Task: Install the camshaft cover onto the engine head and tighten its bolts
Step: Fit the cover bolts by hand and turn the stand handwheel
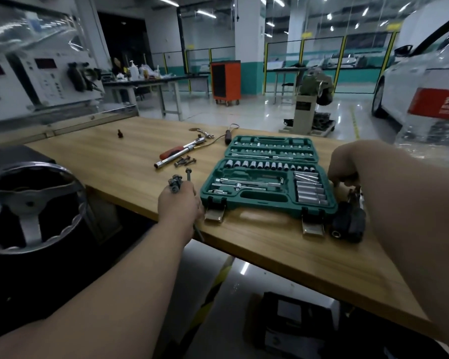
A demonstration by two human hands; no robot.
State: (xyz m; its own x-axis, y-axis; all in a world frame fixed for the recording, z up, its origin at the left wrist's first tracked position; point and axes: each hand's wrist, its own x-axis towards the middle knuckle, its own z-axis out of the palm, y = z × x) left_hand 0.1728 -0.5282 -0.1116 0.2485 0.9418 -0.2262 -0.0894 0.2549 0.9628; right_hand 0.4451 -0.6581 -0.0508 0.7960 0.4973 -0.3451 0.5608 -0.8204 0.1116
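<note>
The left hand (180,203), its grip clamped on a bunch of bolts (175,183), hovers over the near edge of the surface (114,161), just left of the open socket case (254,206). The right hand (344,164) curls down at the case's right side; whether its grip holds anything cannot be told.

The person's left hand (180,204) and right hand (346,164) are bare. The left forearm (114,294) and right forearm (415,218) are bare too, as far up as shows.
</note>
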